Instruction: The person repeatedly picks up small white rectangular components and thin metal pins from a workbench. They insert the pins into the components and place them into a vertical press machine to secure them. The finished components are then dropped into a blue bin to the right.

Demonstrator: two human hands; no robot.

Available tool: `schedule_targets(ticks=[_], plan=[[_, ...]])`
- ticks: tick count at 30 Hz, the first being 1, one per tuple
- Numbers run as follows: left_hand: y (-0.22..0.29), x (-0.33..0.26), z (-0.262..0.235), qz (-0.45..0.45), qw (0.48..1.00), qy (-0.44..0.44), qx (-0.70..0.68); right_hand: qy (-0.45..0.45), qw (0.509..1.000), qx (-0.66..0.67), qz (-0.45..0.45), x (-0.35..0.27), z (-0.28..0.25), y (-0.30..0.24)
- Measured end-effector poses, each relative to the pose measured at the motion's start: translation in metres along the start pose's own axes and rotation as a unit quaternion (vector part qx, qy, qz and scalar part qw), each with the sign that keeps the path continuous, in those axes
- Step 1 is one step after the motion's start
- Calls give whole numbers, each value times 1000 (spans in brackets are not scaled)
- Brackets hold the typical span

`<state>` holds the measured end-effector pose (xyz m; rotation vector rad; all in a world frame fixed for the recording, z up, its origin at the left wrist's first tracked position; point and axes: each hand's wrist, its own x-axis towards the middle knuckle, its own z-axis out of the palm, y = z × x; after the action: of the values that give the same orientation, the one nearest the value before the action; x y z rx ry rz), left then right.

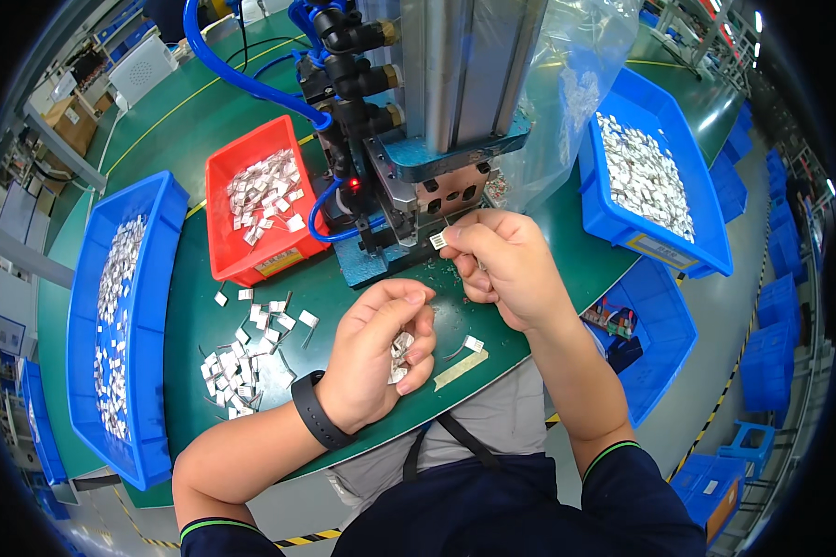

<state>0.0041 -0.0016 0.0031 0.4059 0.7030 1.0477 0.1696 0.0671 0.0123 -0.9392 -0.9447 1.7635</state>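
Pinched between thumb and forefinger of the right hand [502, 265], just in front of a bench machine [455, 153]: one white connector [438, 240] with dark slots. Curled loosely around a clutch of small white pieces [400, 356]: the fingers of the left hand [376, 343], thumb against forefinger. Apparently mid-batch, with one piece up by the machine, several in the left palm, and a loose pile [237, 367] on the green table to the left. Also well filled with similar pieces: a red bin [237, 272], a long blue bin [153, 371] at far left, another blue bin [604, 209] at right. Impossible to tell finished from unfinished by bin, so no sure measure of work left. On the red bin's front, a yellowish label [279, 263]; on the right-hand blue bin, a pale label [661, 249]; both too small to read. No legible brand.
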Motion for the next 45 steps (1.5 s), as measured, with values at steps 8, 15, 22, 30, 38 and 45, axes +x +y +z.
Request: schedule_targets(ticks=[8,15,22,30,38,45], plan=[[0,0,0,1,1000,-2,2,-16,999,-28,-6,-5,-3,4],[-1,0,-1,8,1000,-2,4,-95,986,-133,-37,-18,-4,7],[-2,0,-1,13,1000,3,13,-142,965,-212,-61,-18,-9,15],[-2,0,-2,22,1000,-3,3,-162,964,-210,-34,-20,-3,13],[-1,0,0,16,1000,4,5,-102,988,-29,112,-30,-16,-6],[-2,0,-1,13,1000,3,4,-160,852,-497,-24,-52,-29,-17]])
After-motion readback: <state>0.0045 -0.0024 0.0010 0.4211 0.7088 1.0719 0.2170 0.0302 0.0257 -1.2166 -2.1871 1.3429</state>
